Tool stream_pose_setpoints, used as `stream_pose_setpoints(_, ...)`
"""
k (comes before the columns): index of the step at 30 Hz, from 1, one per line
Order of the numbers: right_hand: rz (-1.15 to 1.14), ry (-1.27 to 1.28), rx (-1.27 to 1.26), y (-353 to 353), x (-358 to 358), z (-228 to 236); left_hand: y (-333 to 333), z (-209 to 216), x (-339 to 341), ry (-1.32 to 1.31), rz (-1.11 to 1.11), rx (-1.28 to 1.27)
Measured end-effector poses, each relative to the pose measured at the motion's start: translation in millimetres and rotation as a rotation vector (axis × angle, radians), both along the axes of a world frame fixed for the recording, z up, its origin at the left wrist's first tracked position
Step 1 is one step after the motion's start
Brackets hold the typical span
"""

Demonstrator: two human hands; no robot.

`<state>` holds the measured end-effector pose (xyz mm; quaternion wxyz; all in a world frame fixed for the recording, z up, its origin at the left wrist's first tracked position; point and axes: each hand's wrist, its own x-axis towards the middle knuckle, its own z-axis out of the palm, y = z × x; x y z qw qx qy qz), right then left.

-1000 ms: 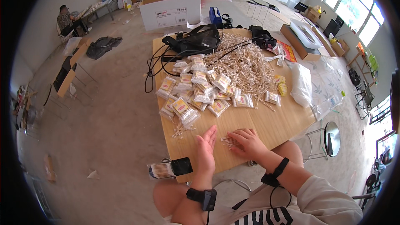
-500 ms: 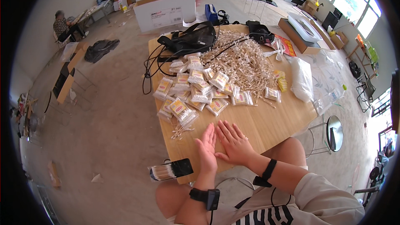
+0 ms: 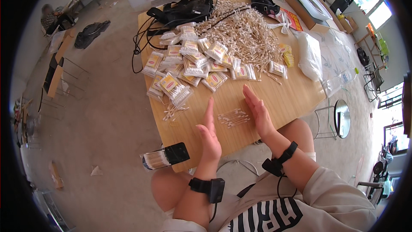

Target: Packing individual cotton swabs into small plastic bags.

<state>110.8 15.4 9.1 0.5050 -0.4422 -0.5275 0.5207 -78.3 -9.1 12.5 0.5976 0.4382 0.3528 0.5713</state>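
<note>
A small row of cotton swabs (image 3: 234, 118) lies on the wooden table (image 3: 283, 107) between my two hands. My left hand (image 3: 209, 135) stands on edge to the left of the row, fingers stretched out and palm facing it. On the other side my right hand (image 3: 259, 114) is held the same way, fingers extended, close to the swabs' right ends. Neither hand holds anything. Beyond them are several filled clear bags of swabs with yellow labels (image 3: 174, 86), and behind these a large heap of loose swabs (image 3: 253, 38). A few stray swabs (image 3: 175, 111) lie left of my fingertips.
A black-ended clear pack of swabs (image 3: 165, 157) sits at the table's near left corner. A black bag with cables (image 3: 184, 10) lies at the far left, a white plastic bag (image 3: 309, 56) at the right. A round stool (image 3: 342, 119) stands right of the table.
My hands, earlier together with the right one flat over the table, have parted to either side. The row of swabs now shows between them. The view has tilted down somewhat.
</note>
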Motion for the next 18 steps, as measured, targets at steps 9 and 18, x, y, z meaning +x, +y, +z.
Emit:
stream_pose_setpoints(9, -0.031, 0.204, -0.036, -5, -30, -8, -1, -8, 20, -0.006, -0.091, 0.019)
stream_pose_setpoints(18, -0.037, -0.006, 0.089, -8, -20, 9, -2, -6, 18, -0.284, 0.102, -0.049)
